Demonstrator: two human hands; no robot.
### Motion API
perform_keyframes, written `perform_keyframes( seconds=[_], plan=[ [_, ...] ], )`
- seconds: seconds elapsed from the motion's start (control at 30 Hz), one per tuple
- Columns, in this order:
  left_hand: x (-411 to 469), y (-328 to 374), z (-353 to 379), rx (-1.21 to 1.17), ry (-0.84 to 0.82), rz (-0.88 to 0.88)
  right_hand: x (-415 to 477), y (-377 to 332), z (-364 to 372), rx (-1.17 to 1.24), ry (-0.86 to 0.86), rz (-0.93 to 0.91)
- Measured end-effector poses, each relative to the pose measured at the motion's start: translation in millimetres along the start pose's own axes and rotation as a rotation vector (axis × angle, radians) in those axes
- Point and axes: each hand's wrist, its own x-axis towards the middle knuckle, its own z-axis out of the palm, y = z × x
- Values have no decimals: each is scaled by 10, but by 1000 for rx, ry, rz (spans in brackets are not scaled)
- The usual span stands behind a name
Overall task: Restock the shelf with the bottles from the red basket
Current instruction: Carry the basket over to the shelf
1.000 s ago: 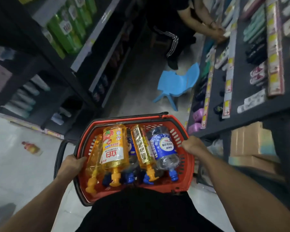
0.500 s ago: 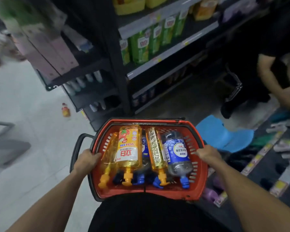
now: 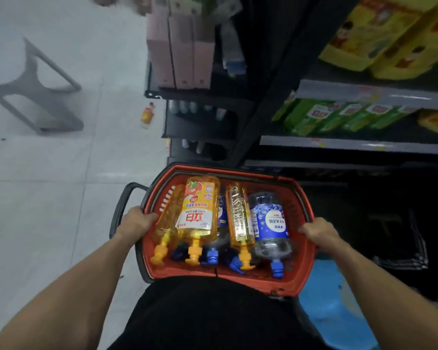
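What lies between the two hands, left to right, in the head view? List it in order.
Left hand gripping the red basket → plain yellow bottle → labelled yellow bottle → narrow yellow bottle → blue-labelled clear bottle → right hand on the opposite rim.

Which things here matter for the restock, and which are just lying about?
Job: red basket, held by left hand and right hand; yellow bottles; blue-label bottles; shelf.
Lying about: small floor bottle; grey stool; blue chair.
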Motion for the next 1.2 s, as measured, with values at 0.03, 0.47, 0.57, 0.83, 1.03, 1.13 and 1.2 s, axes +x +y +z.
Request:
perform_keyframes(
  seconds=[0.03,0.47,0.57,0.83,1.03,1.13,1.2],
  plan=[
    [-19,-50,58,-34,19,-42,108,-83,-84,-28,-11,-41],
    [-1832,-73,2069,-552,307,-567,1340,-1254,-983,-520,-194,-665],
    [-2053,-212,2509,-671,299,-663,1322,-1336,-843,-658,-164,-718],
    [-2072,-780,3669,-931,198,-890,1618,-1572,-67,-1074,-99,-732],
    [-1462,-1072,4243,-1054,125,-967,2106,-1887,591,-1158,-71,-684],
    [-1020,-1243,4475,-1141,134,-967,2458,-2011,971,-1135,-80,-677],
    [-638,-1605,4909,-1197,139,-961,2691,-2091,1238,-1097,-93,-679]
  ],
)
